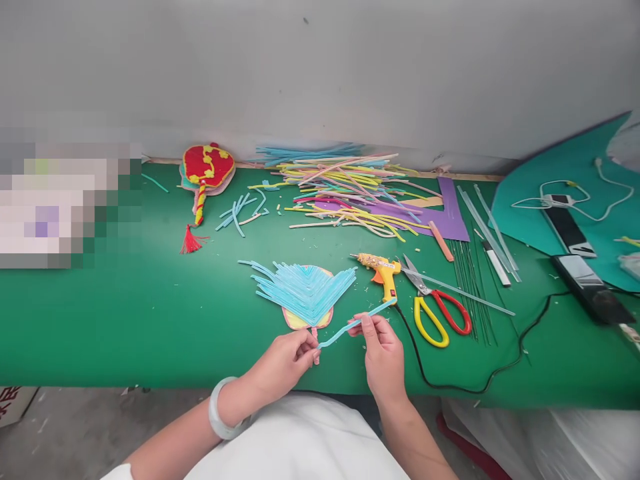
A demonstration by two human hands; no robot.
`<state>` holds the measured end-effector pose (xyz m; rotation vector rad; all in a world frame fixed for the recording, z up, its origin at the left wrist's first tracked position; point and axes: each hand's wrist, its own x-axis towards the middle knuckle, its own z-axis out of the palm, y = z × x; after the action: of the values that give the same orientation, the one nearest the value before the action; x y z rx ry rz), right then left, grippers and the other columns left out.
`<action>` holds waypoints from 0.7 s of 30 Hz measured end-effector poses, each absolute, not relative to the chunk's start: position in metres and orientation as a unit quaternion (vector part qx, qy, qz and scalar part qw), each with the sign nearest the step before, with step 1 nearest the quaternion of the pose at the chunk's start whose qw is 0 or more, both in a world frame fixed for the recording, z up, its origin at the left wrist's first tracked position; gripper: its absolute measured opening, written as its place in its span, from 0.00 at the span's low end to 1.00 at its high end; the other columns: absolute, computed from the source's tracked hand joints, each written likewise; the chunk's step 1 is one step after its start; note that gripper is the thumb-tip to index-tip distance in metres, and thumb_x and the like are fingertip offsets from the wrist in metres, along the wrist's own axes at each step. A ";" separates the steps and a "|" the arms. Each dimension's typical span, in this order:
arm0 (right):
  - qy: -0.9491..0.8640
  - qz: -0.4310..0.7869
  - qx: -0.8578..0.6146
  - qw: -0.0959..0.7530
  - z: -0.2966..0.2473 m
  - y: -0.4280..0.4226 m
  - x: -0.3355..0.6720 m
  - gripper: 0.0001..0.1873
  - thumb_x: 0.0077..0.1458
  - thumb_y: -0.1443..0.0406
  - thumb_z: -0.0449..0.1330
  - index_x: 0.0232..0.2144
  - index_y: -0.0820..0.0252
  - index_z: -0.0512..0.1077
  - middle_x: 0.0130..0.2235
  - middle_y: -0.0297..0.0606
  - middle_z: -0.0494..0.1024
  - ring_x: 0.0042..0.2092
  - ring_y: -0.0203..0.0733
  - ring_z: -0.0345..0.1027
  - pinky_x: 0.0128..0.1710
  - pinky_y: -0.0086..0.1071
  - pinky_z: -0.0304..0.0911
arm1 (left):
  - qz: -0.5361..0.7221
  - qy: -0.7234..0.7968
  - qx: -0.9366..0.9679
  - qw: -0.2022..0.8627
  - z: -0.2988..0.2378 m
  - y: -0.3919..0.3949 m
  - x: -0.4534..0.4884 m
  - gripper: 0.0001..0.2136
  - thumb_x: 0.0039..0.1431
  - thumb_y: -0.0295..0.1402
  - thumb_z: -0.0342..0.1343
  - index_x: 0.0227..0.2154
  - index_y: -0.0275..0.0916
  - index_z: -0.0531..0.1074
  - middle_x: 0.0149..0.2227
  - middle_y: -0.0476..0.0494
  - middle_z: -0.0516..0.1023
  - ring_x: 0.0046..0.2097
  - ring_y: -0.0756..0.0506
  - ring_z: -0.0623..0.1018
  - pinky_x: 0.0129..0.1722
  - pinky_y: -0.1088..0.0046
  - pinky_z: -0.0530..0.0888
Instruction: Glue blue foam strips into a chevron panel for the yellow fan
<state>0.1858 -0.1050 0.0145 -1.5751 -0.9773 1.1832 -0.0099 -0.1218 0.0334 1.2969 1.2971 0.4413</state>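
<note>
A bent light-blue pipe cleaner (345, 330) stretches between my two hands. My left hand (289, 359) pinches its lower left end, close to the pink handle of a small fan. My right hand (381, 347) grips it nearer the other end, which sticks out up to the right. Just beyond my hands lies the fan-shaped piece (311, 293), covered in rows of light-blue pipe cleaners laid in a V, with a yellow and pink edge showing below. Right of it rests a yellow hot glue gun (385, 272), its nozzle pointing left.
Scissors (440, 313) with red and yellow handles lie beside the glue gun's black cord (450, 387). Pipe cleaners (345, 183) in many colours are heaped at the back. A red tasselled fan (209, 167) is at back left; glue sticks (490, 233), thin wires and phones (567, 227) are right.
</note>
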 end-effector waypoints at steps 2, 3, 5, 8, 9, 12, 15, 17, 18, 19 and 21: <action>-0.390 0.486 -0.633 0.459 0.013 -0.105 0.189 0.20 0.59 0.48 0.59 0.33 0.59 0.75 0.33 0.37 0.79 0.34 0.39 0.71 0.38 0.34 0.67 | 0.186 0.551 0.575 0.576 0.034 -0.124 -0.011 0.07 0.62 0.36 0.51 0.31 0.42 0.70 0.32 0.46 0.78 0.33 0.47 0.74 0.33 0.72 0.69; -0.384 0.492 -0.630 0.462 0.012 -0.104 0.190 0.20 0.59 0.48 0.59 0.32 0.58 0.75 0.32 0.36 0.78 0.33 0.39 0.71 0.38 0.34 0.67 | 0.186 0.547 0.586 0.569 0.035 -0.125 -0.011 0.07 0.63 0.36 0.50 0.31 0.42 0.70 0.32 0.47 0.77 0.33 0.47 0.73 0.33 0.72 0.69; -0.370 0.505 -0.624 0.467 0.009 -0.103 0.191 0.19 0.58 0.48 0.60 0.32 0.58 0.74 0.30 0.34 0.77 0.32 0.38 0.70 0.37 0.33 0.65 | 0.189 0.531 0.613 0.554 0.038 -0.127 -0.011 0.08 0.63 0.35 0.49 0.30 0.42 0.69 0.31 0.47 0.75 0.33 0.48 0.72 0.33 0.72 0.68; -0.345 0.533 -0.614 0.469 0.006 -0.100 0.189 0.19 0.56 0.48 0.62 0.30 0.58 0.74 0.28 0.32 0.75 0.30 0.36 0.67 0.35 0.31 0.64 | 0.195 0.498 0.652 0.538 0.042 -0.131 -0.010 0.08 0.64 0.33 0.47 0.29 0.42 0.68 0.31 0.47 0.74 0.33 0.48 0.71 0.33 0.73 0.68; -0.336 0.541 -0.611 0.471 0.006 -0.098 0.188 0.19 0.55 0.48 0.63 0.30 0.58 0.74 0.27 0.32 0.75 0.29 0.36 0.67 0.34 0.31 0.64 | 0.193 0.491 0.659 0.537 0.043 -0.131 -0.009 0.08 0.64 0.33 0.47 0.29 0.41 0.67 0.31 0.47 0.74 0.33 0.48 0.71 0.33 0.73 0.68; -0.310 0.561 -0.606 0.471 0.007 -0.094 0.186 0.20 0.52 0.47 0.65 0.29 0.58 0.74 0.27 0.32 0.75 0.29 0.36 0.67 0.33 0.31 0.66 | 0.183 0.516 0.636 0.544 0.043 -0.131 -0.006 0.08 0.64 0.34 0.47 0.30 0.41 0.68 0.29 0.48 0.74 0.31 0.49 0.70 0.33 0.73 0.68; -0.316 0.580 -0.602 0.448 0.010 -0.091 0.187 0.22 0.51 0.46 0.65 0.32 0.58 0.76 0.28 0.34 0.76 0.30 0.37 0.69 0.33 0.32 0.68 | 0.186 0.562 0.582 0.558 0.038 -0.128 -0.003 0.09 0.63 0.36 0.48 0.31 0.40 0.69 0.27 0.49 0.73 0.29 0.49 0.70 0.32 0.73 0.67; -0.336 0.604 -0.585 0.425 0.013 -0.090 0.186 0.22 0.50 0.46 0.66 0.34 0.58 0.77 0.30 0.35 0.77 0.32 0.38 0.71 0.33 0.32 0.68 | 0.199 0.572 0.566 0.560 0.033 -0.126 -0.001 0.09 0.63 0.37 0.49 0.30 0.40 0.69 0.25 0.50 0.73 0.28 0.49 0.71 0.32 0.73 0.67; -0.345 0.617 -0.573 0.415 0.014 -0.090 0.185 0.22 0.49 0.46 0.67 0.33 0.58 0.77 0.30 0.36 0.78 0.32 0.38 0.71 0.33 0.32 0.68 | 0.206 0.572 0.564 0.559 0.031 -0.125 0.000 0.09 0.62 0.37 0.49 0.30 0.40 0.69 0.25 0.50 0.73 0.28 0.49 0.71 0.32 0.73 0.67; -0.353 0.627 -0.562 0.408 0.015 -0.089 0.184 0.21 0.48 0.47 0.68 0.32 0.59 0.76 0.30 0.36 0.78 0.32 0.38 0.71 0.33 0.32 0.68 | 0.214 0.570 0.564 0.558 0.029 -0.124 0.001 0.09 0.62 0.37 0.49 0.29 0.40 0.68 0.25 0.50 0.73 0.28 0.49 0.71 0.32 0.73 0.67; -0.362 0.634 -0.552 0.404 0.017 -0.088 0.181 0.20 0.47 0.48 0.68 0.29 0.59 0.75 0.27 0.34 0.76 0.30 0.37 0.70 0.32 0.32 0.68 | 0.224 0.564 0.566 0.558 0.025 -0.123 0.004 0.09 0.61 0.38 0.49 0.29 0.40 0.68 0.26 0.50 0.74 0.29 0.49 0.71 0.32 0.73 0.67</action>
<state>0.1807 -0.0878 0.0174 -1.3933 -0.9151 1.6003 0.0037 -0.1233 0.0255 1.3346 1.3310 0.5273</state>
